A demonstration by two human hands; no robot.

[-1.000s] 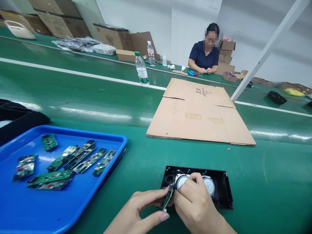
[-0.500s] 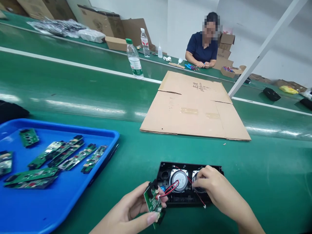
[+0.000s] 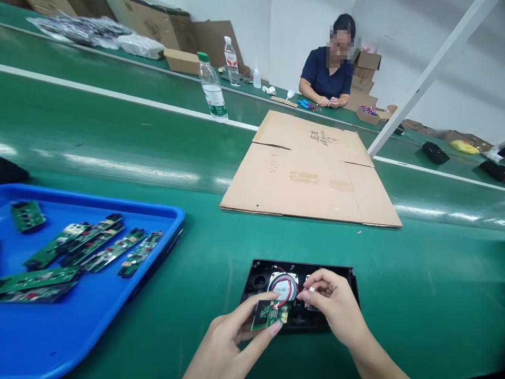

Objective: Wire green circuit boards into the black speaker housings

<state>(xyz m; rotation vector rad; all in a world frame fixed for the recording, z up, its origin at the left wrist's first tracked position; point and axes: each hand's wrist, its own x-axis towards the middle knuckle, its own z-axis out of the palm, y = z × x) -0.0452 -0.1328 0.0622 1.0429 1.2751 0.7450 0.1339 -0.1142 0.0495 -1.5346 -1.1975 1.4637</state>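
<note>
A green circuit board (image 3: 272, 314) is gripped between the thumb and fingers of my left hand (image 3: 236, 331), held over the front left part of a black speaker housing (image 3: 311, 322). Red wire loops up from the board across a round silver speaker (image 3: 283, 287). My right hand (image 3: 331, 300) pinches a thin wire with a small white connector (image 3: 311, 289) at its end, just right of that speaker. A second speaker sits mostly hidden behind my right hand. The housing lies on the green table with its inside facing up.
To the left stands a blue tray (image 3: 118, 316) with several circuit boards (image 3: 104, 242). Flattened cardboard (image 3: 311, 184) lies beyond the housing. A water bottle (image 3: 213, 92) stands farther back. Across the line sits a person (image 3: 329, 73) with both hands on the bench.
My left hand has turned the circuit board flatter and moved it right, over the housing. My right hand has lifted the wire's white connector from the housing's front edge and now pinches near it.
</note>
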